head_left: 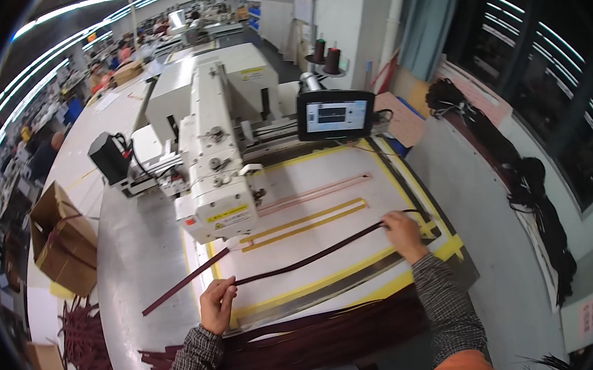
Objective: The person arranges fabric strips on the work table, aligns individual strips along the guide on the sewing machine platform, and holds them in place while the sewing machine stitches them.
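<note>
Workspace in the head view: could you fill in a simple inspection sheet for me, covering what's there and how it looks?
Surface: metal table with a white panel edged in yellow tape.
Job's things: dark strap stretched over the panel; loose strap lying slantwise by the white machine; pile of straps at the near edge.
Clutter: open cardboard box and heap of strips, both at the left.
Hands: left hand and right hand each pinch the dark strap.
Cables: dark cable beside the black unit.
Surroundings: lit screen, thread spools, windows; distant people, too small to make out.
</note>
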